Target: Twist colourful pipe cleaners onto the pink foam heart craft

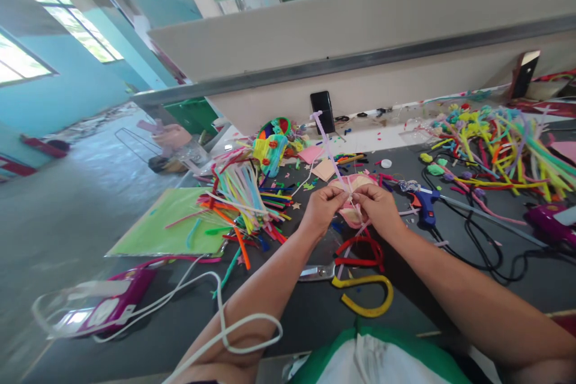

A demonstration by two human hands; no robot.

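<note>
My left hand [322,207] and my right hand [377,207] meet over the dark table [279,318], both pinched on a pale lilac pipe cleaner [324,144] that rises up and away from the fingers. Behind the fingers sits a small pink and cream round craft piece [355,183], partly hidden by my hands. Below my hands lie a bent red pipe cleaner [360,249] and a curved yellow pipe cleaner [366,297].
A pile of coloured pipe cleaners [245,198] and a green sheet [168,225] lie left. A blue glue gun [425,204] with black cable sits right, before another pipe cleaner heap [504,144]. A magenta glue gun [119,300] with white cord lies near left. Scissors [317,272] rest below my wrists.
</note>
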